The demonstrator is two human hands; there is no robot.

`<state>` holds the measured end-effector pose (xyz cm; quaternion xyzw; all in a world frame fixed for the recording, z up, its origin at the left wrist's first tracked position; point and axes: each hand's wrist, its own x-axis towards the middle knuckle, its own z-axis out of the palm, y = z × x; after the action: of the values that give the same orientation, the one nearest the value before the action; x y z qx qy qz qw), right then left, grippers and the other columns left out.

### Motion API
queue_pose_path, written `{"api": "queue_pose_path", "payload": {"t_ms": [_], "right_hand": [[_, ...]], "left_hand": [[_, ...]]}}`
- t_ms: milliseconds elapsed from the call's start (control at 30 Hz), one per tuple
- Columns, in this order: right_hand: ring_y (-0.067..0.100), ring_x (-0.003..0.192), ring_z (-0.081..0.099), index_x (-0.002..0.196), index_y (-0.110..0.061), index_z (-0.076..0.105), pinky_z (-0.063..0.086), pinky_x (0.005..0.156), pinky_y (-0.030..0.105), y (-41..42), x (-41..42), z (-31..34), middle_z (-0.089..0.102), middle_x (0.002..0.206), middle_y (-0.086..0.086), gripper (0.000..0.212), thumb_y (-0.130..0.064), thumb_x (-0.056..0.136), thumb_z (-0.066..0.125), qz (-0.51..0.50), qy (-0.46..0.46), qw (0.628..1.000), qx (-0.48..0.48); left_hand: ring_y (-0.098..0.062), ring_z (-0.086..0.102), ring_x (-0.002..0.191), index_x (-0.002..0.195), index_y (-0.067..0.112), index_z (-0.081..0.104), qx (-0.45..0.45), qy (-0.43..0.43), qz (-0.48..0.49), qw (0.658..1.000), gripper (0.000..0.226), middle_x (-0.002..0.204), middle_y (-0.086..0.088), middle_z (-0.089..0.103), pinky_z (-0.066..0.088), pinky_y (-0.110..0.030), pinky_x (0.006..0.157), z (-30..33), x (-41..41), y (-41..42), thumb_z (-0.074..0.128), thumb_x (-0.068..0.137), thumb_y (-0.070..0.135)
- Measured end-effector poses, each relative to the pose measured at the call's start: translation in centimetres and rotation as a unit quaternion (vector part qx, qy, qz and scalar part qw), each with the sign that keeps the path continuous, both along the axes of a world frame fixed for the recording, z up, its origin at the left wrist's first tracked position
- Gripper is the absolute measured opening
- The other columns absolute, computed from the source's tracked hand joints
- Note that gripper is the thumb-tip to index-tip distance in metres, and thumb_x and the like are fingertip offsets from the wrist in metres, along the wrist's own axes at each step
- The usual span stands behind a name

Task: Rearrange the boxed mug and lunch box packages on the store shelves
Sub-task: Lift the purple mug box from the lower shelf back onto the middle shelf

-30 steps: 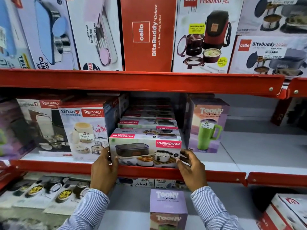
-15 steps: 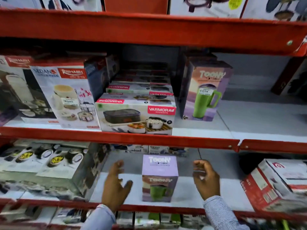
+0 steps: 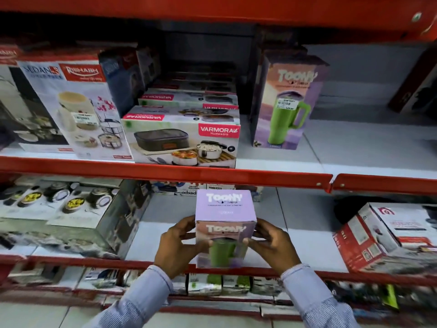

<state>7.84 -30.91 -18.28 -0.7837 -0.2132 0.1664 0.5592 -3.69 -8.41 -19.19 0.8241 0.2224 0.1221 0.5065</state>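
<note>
Gripping the purple mug box (image 3: 225, 223) from both sides, the left hand (image 3: 179, 247) and right hand (image 3: 272, 245) clamp it at the front of the lower shelf (image 3: 307, 233), upright. Lifted carelessly, I judge it could catch the red shelf rail (image 3: 165, 172) overhead, or slip, since only fingertips press its smooth sides. Its top and front read "Toony". Above, a matching tumbler box (image 3: 287, 102) carries a price sticker; the lunch box package (image 3: 182, 143) says "Varmora Homeware"; another box (image 3: 78, 107) reads "Rishabh".

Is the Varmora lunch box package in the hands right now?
No, both hands, left and right, grip the purple Toony tumbler box; the Varmora lunch box package sits untouched on the shelf above.
</note>
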Motion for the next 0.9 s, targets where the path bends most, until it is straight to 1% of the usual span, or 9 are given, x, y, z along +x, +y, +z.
{"api": "queue_pose_path", "payload": {"t_ms": [100,233,333,400,533,600,700,800,900], "right_hand": [[-0.002,0.103,0.068,0.115,-0.04,0.063,0.055,0.072,0.012,-1.1,-1.5,3.5,0.07,0.109,-0.032,0.042,-0.023,0.08,0.078,-0.006,-0.055,0.998,0.027],[0.003,0.095,0.072,0.116,-0.034,0.068,0.06,0.07,0.018,-3.1,-2.7,8.5,0.076,0.105,-0.022,0.042,-0.027,0.075,0.077,-0.072,-0.156,0.979,0.107],[0.002,0.086,0.074,0.112,-0.039,0.067,0.058,0.067,0.013,-4.7,-2.8,12.7,0.075,0.101,-0.027,0.042,-0.028,0.073,0.075,-0.124,-0.237,0.949,0.164],[0.002,0.084,0.074,0.112,-0.042,0.067,0.057,0.07,0.012,-5.9,-2.0,15.4,0.075,0.101,-0.025,0.043,-0.034,0.071,0.074,-0.146,-0.271,0.931,0.196],[0.008,0.088,0.074,0.118,-0.014,0.067,0.057,0.072,0.017,-7.6,0.9,19.3,0.076,0.104,-0.009,0.043,-0.032,0.078,0.069,-0.152,-0.326,0.906,0.221],[0.006,0.093,0.072,0.117,-0.01,0.067,0.056,0.074,0.014,-7.9,2.7,20.6,0.075,0.104,-0.009,0.039,-0.023,0.08,0.067,-0.157,-0.339,0.901,0.222],[0.002,0.1,0.069,0.121,-0.016,0.064,0.055,0.079,0.012,-7.9,5.3,21.3,0.073,0.11,-0.017,0.04,-0.023,0.082,0.065,-0.145,-0.326,0.911,0.207],[-0.006,0.101,0.067,0.126,-0.026,0.061,0.055,0.081,0.012,-7.3,7.8,20.8,0.072,0.108,-0.026,0.044,-0.029,0.082,0.065,-0.136,-0.312,0.923,0.179],[-0.013,0.101,0.064,0.126,-0.028,0.059,0.053,0.074,0.006,-6.6,10.0,19.7,0.07,0.112,-0.017,0.041,-0.028,0.086,0.067,-0.122,-0.294,0.935,0.158]], "left_hand": [[0.005,0.072,0.083,0.109,0.035,0.072,0.018,-0.052,0.0,0.999,0.052,0.094,0.035,0.073,0.056,-0.01,0.064,4.1,-1.3,-1.0,0.091,0.061,0.029],[0.002,0.075,0.079,0.111,0.035,0.073,0.037,-0.134,-0.008,0.99,0.059,0.093,0.024,0.078,0.062,-0.021,0.064,10.4,-2.0,-3.1,0.088,0.057,0.049],[0.0,0.075,0.075,0.114,0.031,0.074,0.082,-0.196,-0.018,0.977,0.069,0.093,0.02,0.08,0.062,-0.022,0.067,15.3,-1.5,-5.3,0.084,0.053,0.061],[0.0,0.075,0.076,0.115,0.026,0.074,0.102,-0.245,-0.026,0.964,0.068,0.095,0.017,0.08,0.061,-0.02,0.067,18.2,-0.3,-6.5,0.083,0.056,0.059],[0.001,0.074,0.082,0.121,0.024,0.071,0.123,-0.324,-0.035,0.937,0.063,0.1,0.014,0.079,0.061,-0.019,0.073,22.4,3.1,-9.1,0.082,0.066,0.052],[0.002,0.074,0.086,0.125,0.023,0.068,0.132,-0.346,-0.03,0.928,0.062,0.103,0.015,0.078,0.059,-0.015,0.075,23.4,5.1,-10.1,0.081,0.069,0.049],[0.002,0.072,0.094,0.129,0.023,0.062,0.128,-0.337,-0.034,0.932,0.064,0.112,0.013,0.076,0.061,-0.023,0.083,23.5,8.1,-10.6,0.077,0.071,0.047],[-0.001,0.073,0.099,0.13,0.022,0.06,0.092,-0.308,-0.042,0.946,0.056,0.115,0.01,0.076,0.062,-0.035,0.089,22.2,10.6,-10.3,0.079,0.077,0.027],[0.001,0.072,0.101,0.131,0.022,0.059,0.089,-0.285,-0.034,0.954,0.053,0.115,0.011,0.076,0.06,-0.038,0.093,20.9,12.6,-9.8,0.077,0.08,0.02]]}}
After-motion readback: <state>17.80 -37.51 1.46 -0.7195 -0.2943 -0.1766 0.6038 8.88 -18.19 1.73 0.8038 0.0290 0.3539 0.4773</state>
